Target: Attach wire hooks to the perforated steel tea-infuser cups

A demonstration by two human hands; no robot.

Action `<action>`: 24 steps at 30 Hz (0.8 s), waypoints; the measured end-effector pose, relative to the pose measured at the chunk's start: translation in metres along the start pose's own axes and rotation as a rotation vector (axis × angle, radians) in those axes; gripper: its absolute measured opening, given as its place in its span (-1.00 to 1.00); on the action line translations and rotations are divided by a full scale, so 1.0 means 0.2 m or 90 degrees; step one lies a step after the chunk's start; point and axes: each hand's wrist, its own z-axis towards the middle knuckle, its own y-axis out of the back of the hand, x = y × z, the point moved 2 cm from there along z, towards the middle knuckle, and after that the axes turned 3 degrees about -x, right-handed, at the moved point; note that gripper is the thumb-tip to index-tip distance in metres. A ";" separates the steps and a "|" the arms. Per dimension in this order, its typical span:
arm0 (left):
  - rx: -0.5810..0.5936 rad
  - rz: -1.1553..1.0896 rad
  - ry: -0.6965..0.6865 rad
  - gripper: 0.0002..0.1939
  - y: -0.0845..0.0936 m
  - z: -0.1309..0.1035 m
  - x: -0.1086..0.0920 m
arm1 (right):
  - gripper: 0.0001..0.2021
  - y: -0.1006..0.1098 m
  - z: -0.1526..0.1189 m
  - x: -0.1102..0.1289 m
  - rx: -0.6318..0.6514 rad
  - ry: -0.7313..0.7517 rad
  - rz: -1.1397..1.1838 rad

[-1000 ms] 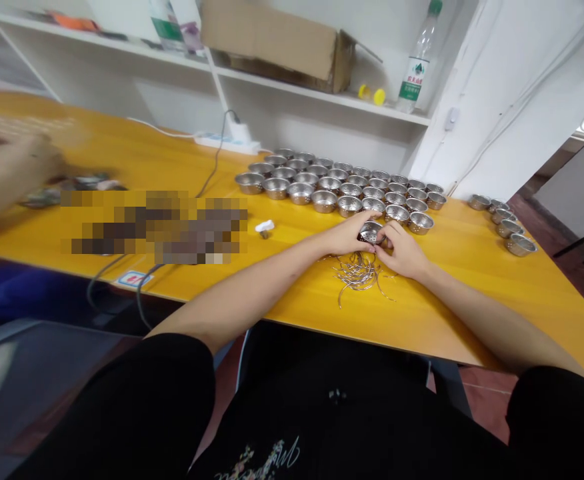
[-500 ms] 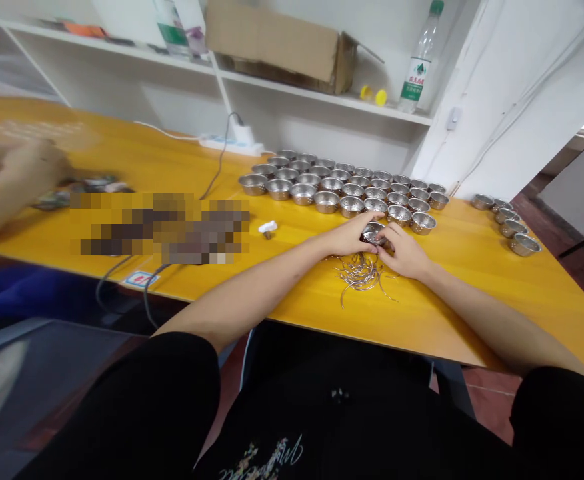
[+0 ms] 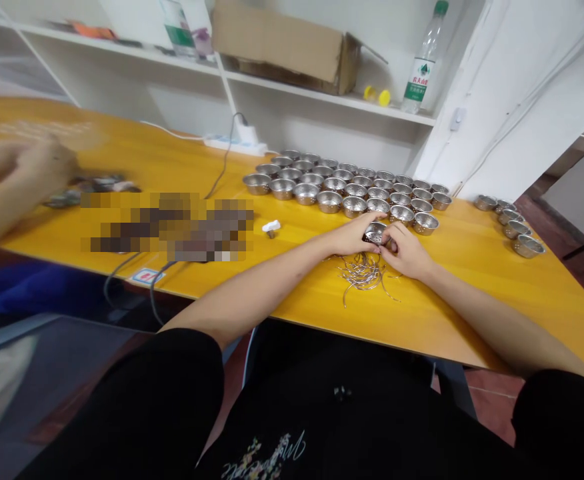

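My left hand (image 3: pixel 359 235) is wrapped round the side of a small perforated metal cup (image 3: pixel 375 231). At the cup's near right rim, my right hand (image 3: pixel 403 249) has its fingers pinched together; whatever is between them is too small to make out. Just below both hands lies a loose heap of thin bent metal wires (image 3: pixel 363 272) on the yellow table (image 3: pixel 292 293). Beyond the held cup stand several rows of similar metal cups (image 3: pixel 329 201).
More cups (image 3: pixel 529 246) stand at the right. A small white object (image 3: pixel 271 226), blurred dark items and cables lie to the left. A power strip (image 3: pixel 237 143) is at the back. Another person's hands (image 3: pixel 47 163) work at the far left, below a shelf (image 3: pixel 292 85).
My right hand's fingers have drawn back from over the cup's opening to its near right rim, curling closer together. My left hand keeps its hold. The view has shifted slightly.
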 end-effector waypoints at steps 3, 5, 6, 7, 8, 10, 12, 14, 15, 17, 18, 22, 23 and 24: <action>0.000 0.006 -0.008 0.00 0.00 0.00 0.00 | -0.86 0.00 0.00 -0.01 0.001 0.004 -0.006; 0.002 0.006 -0.012 0.00 0.00 0.00 0.00 | -0.82 0.00 0.00 -0.01 0.000 0.006 -0.012; 0.002 0.005 -0.013 -0.01 0.01 0.00 -0.01 | -0.77 0.00 0.00 -0.01 -0.004 0.008 -0.014; 0.002 0.005 -0.015 -0.01 0.01 0.00 -0.01 | -0.72 0.00 0.00 -0.01 -0.009 0.013 -0.017; 0.002 0.005 -0.017 -0.01 0.01 0.00 -0.01 | -0.67 0.01 0.00 0.00 -0.016 0.018 -0.020; -0.003 0.006 -0.020 0.00 0.01 0.00 -0.02 | -0.57 0.01 0.00 0.00 -0.029 0.026 -0.023; -0.005 0.005 -0.023 0.00 0.01 0.00 -0.03 | -0.51 0.01 0.00 -0.01 -0.030 0.025 -0.026; -0.004 0.004 -0.023 -0.01 0.01 -0.01 -0.02 | -0.48 0.01 0.00 -0.01 -0.022 0.022 -0.028; -0.003 0.004 -0.023 -0.02 0.00 -0.01 -0.02 | -0.47 0.01 0.00 -0.01 -0.017 0.022 -0.029; -0.001 0.007 -0.026 -0.02 0.00 -0.01 -0.01 | -0.45 0.01 0.00 -0.02 -0.012 0.026 -0.030; -0.001 0.009 -0.027 -0.02 0.00 -0.01 0.00 | -0.44 0.01 0.00 -0.02 -0.009 0.029 -0.032; -0.003 0.016 -0.030 0.01 0.00 0.00 0.02 | -0.42 0.00 0.00 -0.03 0.027 0.029 -0.050; -0.001 0.017 -0.030 0.01 -0.01 0.00 0.02 | -0.44 -0.01 0.01 -0.04 0.039 0.029 -0.052; 0.001 0.017 -0.029 0.01 -0.01 0.00 0.02 | -0.46 -0.01 0.01 -0.04 0.046 0.030 -0.053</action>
